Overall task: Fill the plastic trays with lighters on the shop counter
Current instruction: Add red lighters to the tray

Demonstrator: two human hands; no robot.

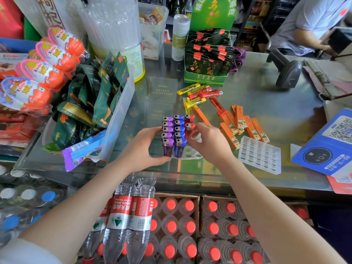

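A white plastic tray sits on the glass counter with a row of purple lighters, a row of blue lighters and two red lighters standing upright in it. My left hand grips the tray's left side beside the purple row. My right hand holds the nearer red lighter at the tray's right side. Loose yellow and red lighters lie behind the tray. Slim orange lighters lie to the right, next to a second plastic tray with nothing in it.
A clear bin of green snack packets stands left of the tray. A green tea box and a can stand behind. A barcode scanner and blue QR stand are right. Water bottles sit below the counter. A person sits far right.
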